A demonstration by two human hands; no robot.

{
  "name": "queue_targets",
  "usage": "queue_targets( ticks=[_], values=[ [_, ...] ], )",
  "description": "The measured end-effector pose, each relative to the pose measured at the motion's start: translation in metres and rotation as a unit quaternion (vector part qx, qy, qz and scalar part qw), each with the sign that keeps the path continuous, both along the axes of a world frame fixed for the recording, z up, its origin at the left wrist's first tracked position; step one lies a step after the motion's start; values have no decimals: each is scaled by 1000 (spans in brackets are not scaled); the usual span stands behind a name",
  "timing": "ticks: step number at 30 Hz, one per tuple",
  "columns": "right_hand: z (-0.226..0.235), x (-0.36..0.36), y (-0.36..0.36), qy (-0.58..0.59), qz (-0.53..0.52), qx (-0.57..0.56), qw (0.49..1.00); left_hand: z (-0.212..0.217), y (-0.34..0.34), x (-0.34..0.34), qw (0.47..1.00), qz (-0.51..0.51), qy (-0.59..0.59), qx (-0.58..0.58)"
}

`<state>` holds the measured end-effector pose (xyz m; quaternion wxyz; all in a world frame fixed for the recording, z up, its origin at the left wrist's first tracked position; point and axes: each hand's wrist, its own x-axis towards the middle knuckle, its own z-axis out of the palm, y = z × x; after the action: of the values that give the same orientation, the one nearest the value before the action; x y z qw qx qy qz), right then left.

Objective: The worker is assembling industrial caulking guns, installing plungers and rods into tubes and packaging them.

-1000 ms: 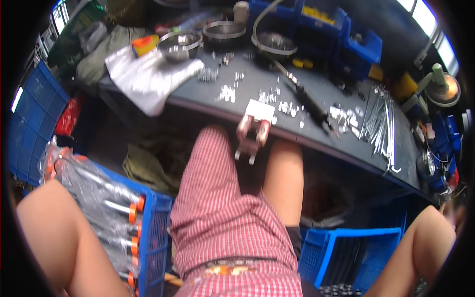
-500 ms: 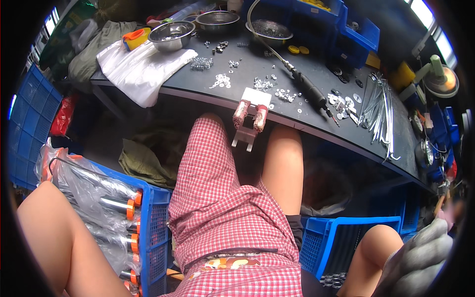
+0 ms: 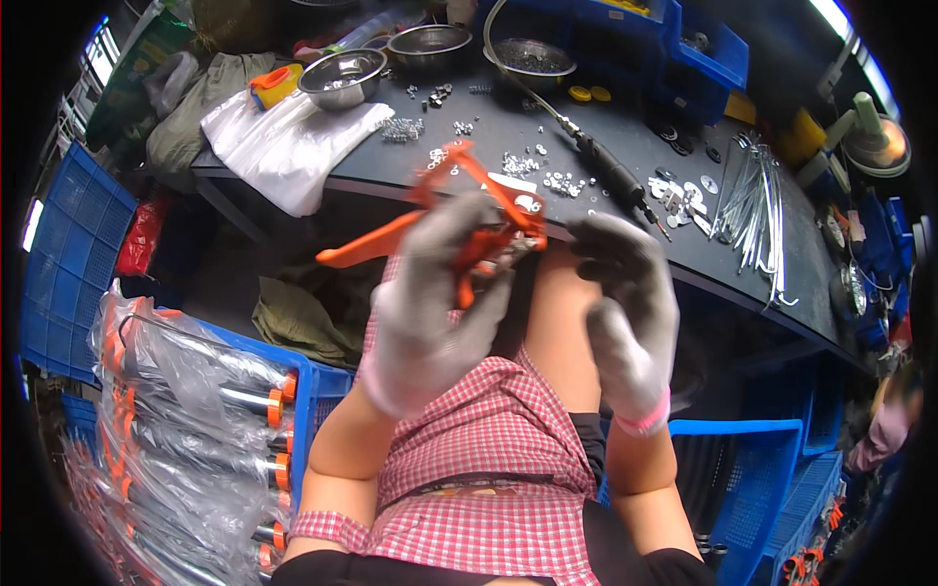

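My gloved left hand [image 3: 420, 322] is closed on an orange part [image 3: 371, 242] with a long lever-like arm and an angled frame, blurred by motion. Metal pieces show at its right end, but its exact kind is unclear. To the right, my gloved right hand [image 3: 635, 322] is raised with its thumb and curved fingers apart, holding nothing. The part's right end points toward that palm without touching it. Behind the part, the white plate [image 3: 510, 183] of a fixture at the table edge shows only partly; its wrapped prongs are hidden.
Small nuts [image 3: 518, 164], washers and springs lie on the dark table [image 3: 391, 171]. A power screwdriver [image 3: 611, 171], metal rods [image 3: 757, 225] and steel bowls [image 3: 342, 80] are there too. Blue crates flank my legs; the left one [image 3: 308, 391] holds bagged, orange-capped tubes [image 3: 249, 400].
Both hands have come up in front of me at the table edge, the left with the orange part. Earlier, one gloved hand was low at the far right and the fixture was uncovered.
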<state>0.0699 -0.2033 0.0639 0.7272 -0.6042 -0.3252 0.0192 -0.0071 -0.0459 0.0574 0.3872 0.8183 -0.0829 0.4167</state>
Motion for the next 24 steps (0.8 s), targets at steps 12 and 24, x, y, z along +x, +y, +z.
queue_targets(
  ticks=[12,24],
  values=[
    [-2,-14,48,157,117,-95,976,-41,2,-31,983,138,-7,118],
    [-16,-5,45,153,137,-85,975,-51,9,-32,993,38,-2,116]
  ],
)
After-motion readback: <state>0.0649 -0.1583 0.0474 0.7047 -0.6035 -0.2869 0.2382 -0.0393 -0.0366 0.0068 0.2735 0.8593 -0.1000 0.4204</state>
